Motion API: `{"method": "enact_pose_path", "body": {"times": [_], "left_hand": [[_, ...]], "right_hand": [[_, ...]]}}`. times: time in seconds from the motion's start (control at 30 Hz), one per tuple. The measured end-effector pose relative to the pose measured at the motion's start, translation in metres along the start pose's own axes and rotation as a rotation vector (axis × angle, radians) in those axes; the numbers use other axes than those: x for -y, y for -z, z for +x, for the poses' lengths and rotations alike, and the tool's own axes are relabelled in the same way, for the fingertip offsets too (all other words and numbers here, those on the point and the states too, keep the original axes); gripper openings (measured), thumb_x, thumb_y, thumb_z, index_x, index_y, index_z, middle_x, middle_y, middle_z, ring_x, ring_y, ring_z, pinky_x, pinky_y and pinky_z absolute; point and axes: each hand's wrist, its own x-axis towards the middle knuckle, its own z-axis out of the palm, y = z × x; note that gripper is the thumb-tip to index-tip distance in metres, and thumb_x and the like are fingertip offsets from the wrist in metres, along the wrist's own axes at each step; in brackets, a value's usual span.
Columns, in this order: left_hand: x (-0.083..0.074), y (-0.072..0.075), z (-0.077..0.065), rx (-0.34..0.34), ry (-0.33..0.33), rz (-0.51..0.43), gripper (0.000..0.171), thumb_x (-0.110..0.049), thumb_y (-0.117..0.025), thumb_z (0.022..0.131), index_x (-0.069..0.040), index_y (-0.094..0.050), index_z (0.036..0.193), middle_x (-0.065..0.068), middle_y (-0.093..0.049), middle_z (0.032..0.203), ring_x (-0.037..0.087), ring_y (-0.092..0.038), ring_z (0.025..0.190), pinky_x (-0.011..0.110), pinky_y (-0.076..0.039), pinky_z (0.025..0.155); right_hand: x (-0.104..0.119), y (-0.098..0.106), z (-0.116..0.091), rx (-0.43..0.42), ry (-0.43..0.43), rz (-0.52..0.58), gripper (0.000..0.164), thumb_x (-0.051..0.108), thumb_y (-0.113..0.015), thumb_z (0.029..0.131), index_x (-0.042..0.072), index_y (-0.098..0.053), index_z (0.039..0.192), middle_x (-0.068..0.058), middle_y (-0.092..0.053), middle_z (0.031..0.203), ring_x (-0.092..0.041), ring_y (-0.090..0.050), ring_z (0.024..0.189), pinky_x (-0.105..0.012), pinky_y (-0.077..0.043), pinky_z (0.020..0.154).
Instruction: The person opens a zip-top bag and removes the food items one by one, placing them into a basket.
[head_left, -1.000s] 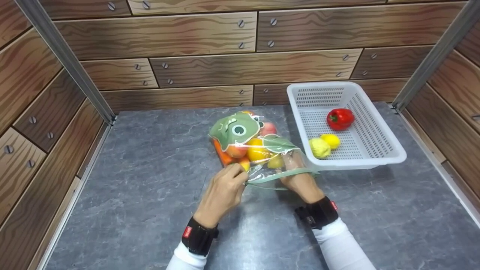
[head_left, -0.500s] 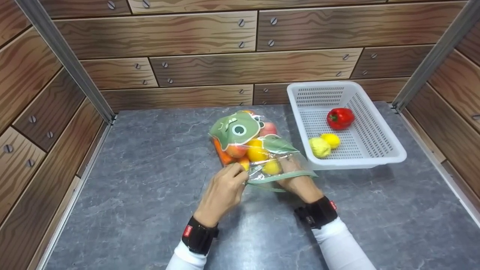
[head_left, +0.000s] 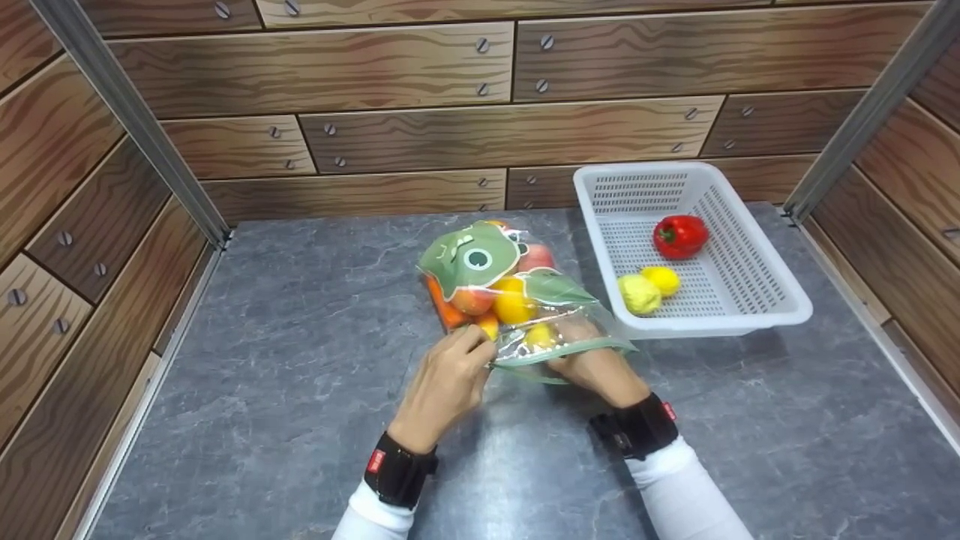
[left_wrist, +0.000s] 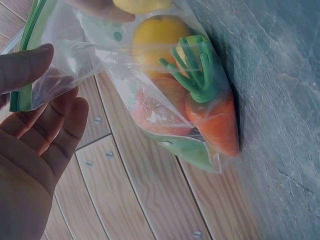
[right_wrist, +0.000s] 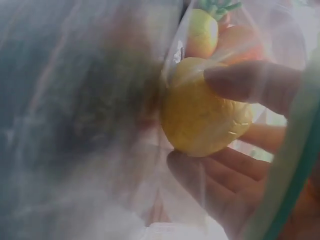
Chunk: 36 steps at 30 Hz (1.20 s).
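Note:
A clear zip bag [head_left: 559, 300] with a green cartoon animal print lies on the table, filled with fruit and a carrot [left_wrist: 215, 122]. My left hand [head_left: 450, 375] pinches the left end of its green-edged mouth between thumb and fingers. Inside the bag, my right hand [head_left: 600, 371] holds a round yellow fruit [right_wrist: 200, 112] with creased skin, thumb on one side and fingers on the other. Deeper in the bag are an orange [head_left: 514, 300], a red-orange fruit [head_left: 472, 301] and a pinkish fruit [head_left: 535, 257].
To the right stands a white slotted basket [head_left: 772, 262]. It contains a red bell pepper [head_left: 681, 237], a small yellow fruit [head_left: 661, 280] and a pale yellow wrinkled fruit [head_left: 639, 294]. Wood-patterned panels [head_left: 405, 135] wall the grey table [head_left: 300, 375] at the back and sides.
Within the bag, my right hand has shifted slightly left, carrying the yellow fruit left and a little toward the mouth. My left hand and the basket stay put.

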Motion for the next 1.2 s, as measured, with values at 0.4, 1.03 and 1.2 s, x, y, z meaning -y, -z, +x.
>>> {"method": "enact_pose_path", "body": {"times": [0.4, 1.03, 1.2], "left_hand": [[0.004, 0.000, -0.001, -0.019, 0.001, 0.009, 0.026, 0.012, -0.071, 0.073, -0.009, -0.059, 0.084, 0.001, -0.053, 0.088, 0.017, -0.053, 0.076, 0.028, -0.047, 0.065], [0.003, 0.003, -0.001, -0.009, 0.031, 0.016, 0.024, 0.010, -0.071, 0.077, -0.010, -0.061, 0.086, 0.000, -0.052, 0.088, 0.017, -0.048, 0.073, 0.028, -0.045, 0.062], [0.003, 0.004, -0.001, -0.001, 0.041, 0.020, 0.023, 0.009, -0.071, 0.078, -0.011, -0.061, 0.087, 0.000, -0.051, 0.088, 0.018, -0.048, 0.072, 0.030, -0.044, 0.061]], "right_hand": [[0.017, 0.024, -0.011, 0.085, 0.051, 0.114, 0.048, 0.003, -0.079, 0.083, -0.002, -0.062, 0.127, -0.020, -0.065, 0.128, -0.035, -0.063, 0.115, -0.052, -0.051, 0.105], [0.050, 0.089, -0.035, 0.142, 0.243, -0.018, 0.052, 0.009, -0.085, 0.079, -0.002, -0.066, 0.126, -0.017, -0.071, 0.122, -0.034, -0.068, 0.110, -0.050, -0.057, 0.097], [0.045, 0.109, -0.044, 0.161, 0.255, 0.065, 0.055, 0.010, -0.084, 0.081, 0.001, -0.065, 0.132, -0.013, -0.070, 0.129, -0.031, -0.068, 0.113, -0.051, -0.056, 0.098]]}}
